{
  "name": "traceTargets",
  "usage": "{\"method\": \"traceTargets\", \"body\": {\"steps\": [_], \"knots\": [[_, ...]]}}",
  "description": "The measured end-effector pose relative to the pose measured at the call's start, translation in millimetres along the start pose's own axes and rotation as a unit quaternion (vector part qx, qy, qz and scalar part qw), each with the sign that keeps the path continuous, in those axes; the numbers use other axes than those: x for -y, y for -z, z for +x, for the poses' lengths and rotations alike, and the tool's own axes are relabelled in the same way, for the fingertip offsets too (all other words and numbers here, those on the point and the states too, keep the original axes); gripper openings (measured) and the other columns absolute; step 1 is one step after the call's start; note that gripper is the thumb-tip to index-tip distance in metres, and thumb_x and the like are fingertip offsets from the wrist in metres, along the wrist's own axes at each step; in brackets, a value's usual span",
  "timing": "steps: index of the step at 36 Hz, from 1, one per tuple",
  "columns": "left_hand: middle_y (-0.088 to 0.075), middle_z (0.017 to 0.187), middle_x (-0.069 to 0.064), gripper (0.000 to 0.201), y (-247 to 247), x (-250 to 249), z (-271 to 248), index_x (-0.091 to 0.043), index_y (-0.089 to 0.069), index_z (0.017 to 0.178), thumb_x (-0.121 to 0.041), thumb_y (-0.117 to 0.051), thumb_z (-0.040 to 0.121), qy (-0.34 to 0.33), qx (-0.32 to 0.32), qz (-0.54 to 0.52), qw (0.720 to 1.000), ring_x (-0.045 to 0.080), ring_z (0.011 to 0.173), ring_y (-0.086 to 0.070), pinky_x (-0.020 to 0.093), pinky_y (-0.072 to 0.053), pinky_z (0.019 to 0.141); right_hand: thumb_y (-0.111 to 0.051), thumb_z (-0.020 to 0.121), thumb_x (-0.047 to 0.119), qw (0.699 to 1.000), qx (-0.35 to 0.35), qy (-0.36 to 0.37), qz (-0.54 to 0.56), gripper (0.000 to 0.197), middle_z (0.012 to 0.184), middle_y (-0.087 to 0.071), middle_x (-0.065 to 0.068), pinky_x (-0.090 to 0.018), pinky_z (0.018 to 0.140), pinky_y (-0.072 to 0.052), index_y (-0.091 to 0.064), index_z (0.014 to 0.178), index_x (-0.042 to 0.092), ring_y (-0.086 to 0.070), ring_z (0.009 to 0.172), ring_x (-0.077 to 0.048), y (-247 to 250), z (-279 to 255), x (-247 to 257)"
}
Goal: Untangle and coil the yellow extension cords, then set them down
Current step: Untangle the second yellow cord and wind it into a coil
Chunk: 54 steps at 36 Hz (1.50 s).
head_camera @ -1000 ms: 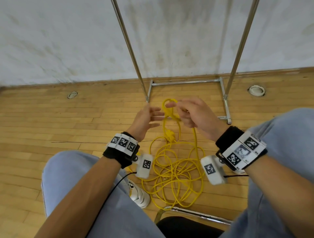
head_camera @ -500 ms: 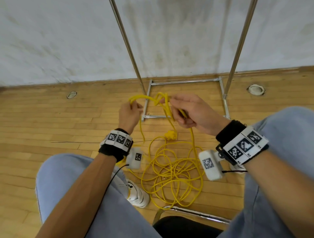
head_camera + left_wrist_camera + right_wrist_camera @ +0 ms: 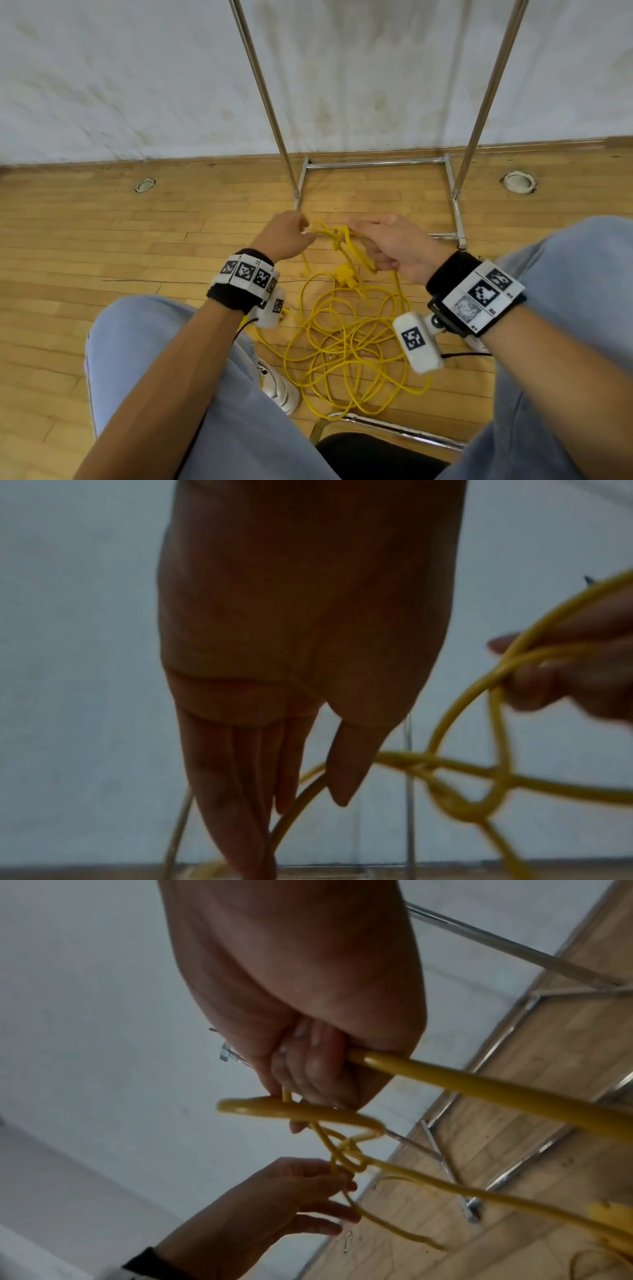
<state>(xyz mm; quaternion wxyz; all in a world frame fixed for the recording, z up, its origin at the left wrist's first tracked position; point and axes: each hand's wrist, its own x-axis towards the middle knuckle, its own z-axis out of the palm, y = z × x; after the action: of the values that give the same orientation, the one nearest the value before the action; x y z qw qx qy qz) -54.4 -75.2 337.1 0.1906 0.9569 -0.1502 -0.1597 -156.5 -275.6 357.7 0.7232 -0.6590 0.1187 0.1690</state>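
Untangling is barely begun: the right hand (image 3: 394,248) grips yellow cord strands beside a knot (image 3: 337,244), the left hand (image 3: 286,236) pinches one strand, and the yellow extension cords (image 3: 346,346) lie uncoiled on the floor (image 3: 102,240) at lower centre.

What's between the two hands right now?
A knot in the yellow cord, strung between the left hand and right hand; clearest in the right wrist view.

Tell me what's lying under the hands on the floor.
A loose tangle of yellow cord on the wooden floor, with a yellow plug hanging above it. The wrist cameras cover the tangle's edges.
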Motion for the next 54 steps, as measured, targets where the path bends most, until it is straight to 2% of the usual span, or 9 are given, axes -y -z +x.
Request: {"method": "traceTargets", "body": {"steps": [9, 16, 23, 28, 33, 40, 45, 49, 54], "knots": [[-0.072, 0.094, 0.007, 0.015, -5.6, -25.3, -20.3, -0.006, -0.065, 0.099, -0.019, -0.071, 0.095, -0.034, -0.050, -0.199, 0.978, 0.018, 0.067, -0.073, 0.027, -0.054, 0.051, -0.054, 0.108, 0.022, 1.000, -0.018, 0.021, 0.015, 0.027, 0.058, -0.045, 0.003, -0.020, 0.039, -0.028, -0.068, 0.097, 0.003, -0.039, 0.048, -0.009, -4.5, 6.0, -9.5], [-0.078, 0.084, 0.014, 0.029, -15.2, -29.0, -30.2, -0.002, -0.070, 0.090, -0.027, -0.061, 0.103, 0.077, 0.147, -0.218, 0.962, 0.020, 0.070, -0.075, 0.026, -0.056, 0.055, -0.046, 0.109, 0.018, 1.000, -0.008, 0.024, 0.011, 0.027, 0.067, -0.042, 0.001, -0.027, 0.051, -0.020, -0.068, 0.104, 0.001, -0.032, 0.055, -0.010, -3.4, 3.6, 4.5], [-0.062, 0.083, -0.005, 0.016, -21.6, -21.1, -19.0, -0.018, -0.058, 0.088, -0.025, -0.071, 0.091, -0.001, -0.189, -0.114, 0.975, 0.010, 0.075, -0.058, 0.029, -0.050, 0.068, -0.051, 0.103, 0.035, 0.997, -0.048, 0.056, 0.020, 0.036, 0.057, -0.035, 0.006, -0.024, 0.041, -0.023, -0.074, 0.089, 0.010, -0.027, 0.051, -0.014, 5.8, 2.8, 12.8], [-0.058, 0.111, -0.003, 0.043, -22.4, -24.3, -18.2, -0.023, -0.052, 0.125, -0.026, -0.076, 0.090, -0.136, -0.218, -0.092, 0.962, 0.011, 0.082, -0.053, 0.026, -0.048, 0.071, -0.066, 0.093, 0.057, 0.993, -0.070, 0.093, -0.019, 0.041, 0.062, -0.029, -0.004, -0.031, 0.047, -0.023, -0.069, 0.081, 0.017, -0.026, 0.052, -0.017, 11.9, 3.2, 14.4], [-0.062, 0.078, -0.003, 0.026, -30.2, -28.8, -19.1, -0.017, -0.046, 0.100, -0.030, -0.069, 0.096, -0.068, -0.269, -0.125, 0.953, 0.015, 0.068, -0.060, 0.033, -0.048, 0.058, -0.068, 0.094, 0.043, 0.988, -0.100, 0.107, -0.038, 0.031, 0.060, -0.032, -0.004, -0.031, 0.048, -0.021, -0.066, 0.081, 0.015, -0.026, 0.052, -0.018, 14.1, 3.9, 11.8], [-0.078, 0.084, 0.003, 0.031, -46.0, -36.3, -24.2, -0.005, -0.062, 0.120, -0.028, -0.065, 0.100, 0.009, 0.027, -0.225, 0.974, 0.021, 0.057, -0.072, 0.026, -0.045, 0.039, -0.060, 0.102, 0.026, 0.988, -0.073, 0.134, -0.007, 0.025, 0.058, -0.031, 0.000, -0.026, 0.042, -0.022, -0.061, 0.083, 0.010, -0.022, 0.049, -0.016, 15.0, 0.1, 15.3], [-0.076, 0.100, 0.006, 0.061, -65.9, -38.6, -20.2, -0.013, -0.040, 0.152, -0.034, -0.064, 0.100, -0.002, 0.069, -0.238, 0.969, 0.016, 0.051, -0.064, 0.023, -0.038, 0.037, -0.056, 0.104, 0.021, 0.984, -0.030, 0.172, 0.026, 0.033, 0.058, -0.030, 0.001, -0.026, 0.043, -0.021, -0.055, 0.072, 0.016, -0.020, 0.051, -0.017, 4.8, -6.1, 23.2], [-0.073, 0.090, 0.013, 0.020, -62.8, -40.4, -16.4, -0.005, -0.067, 0.111, -0.018, -0.052, 0.107, -0.068, 0.008, -0.232, 0.970, 0.016, 0.045, -0.057, 0.021, -0.039, 0.042, -0.055, 0.105, 0.020, 0.980, -0.023, 0.195, 0.034, 0.031, 0.060, -0.028, -0.001, -0.024, 0.043, -0.023, -0.052, 0.075, 0.013, -0.020, 0.051, -0.016, 5.4, -6.9, 27.5], [-0.060, 0.074, 0.002, 0.023, -51.9, -44.9, -16.2, -0.007, -0.067, 0.096, -0.014, -0.048, 0.107, -0.110, -0.059, -0.240, 0.963, 0.014, 0.050, -0.053, 0.023, -0.043, 0.053, -0.059, 0.103, 0.027, 0.971, -0.102, 0.211, -0.039, 0.031, 0.061, -0.038, 0.000, -0.027, 0.052, -0.029, -0.055, 0.077, 0.011, -0.029, 0.054, -0.014, 10.6, -2.9, 24.6]]}}
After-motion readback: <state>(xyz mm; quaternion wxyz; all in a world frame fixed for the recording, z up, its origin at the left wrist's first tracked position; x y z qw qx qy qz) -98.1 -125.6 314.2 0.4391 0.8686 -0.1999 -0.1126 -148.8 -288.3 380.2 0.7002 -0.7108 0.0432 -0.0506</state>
